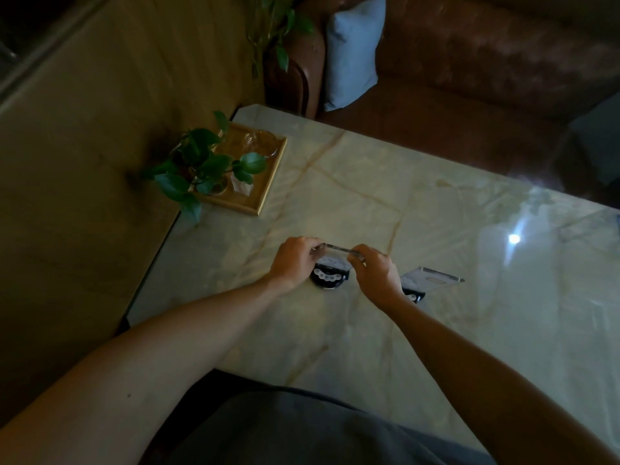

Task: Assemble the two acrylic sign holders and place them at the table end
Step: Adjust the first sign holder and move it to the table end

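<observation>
Two hands pinch one clear acrylic panel [339, 249] at centre frame: left hand [295, 261] closed on its left end, right hand [375, 271] closed on its right end, panel edge-up above a black round base [328, 279] on the tabletop [436, 330]. Second panel [432, 278] and its base [413, 296] lie just right of the right hand. Risks, judged: panel tilted off the slot would jam or tip the base; glossy tabletop lets the base slide; the right wrist could knock the second panel.
</observation>
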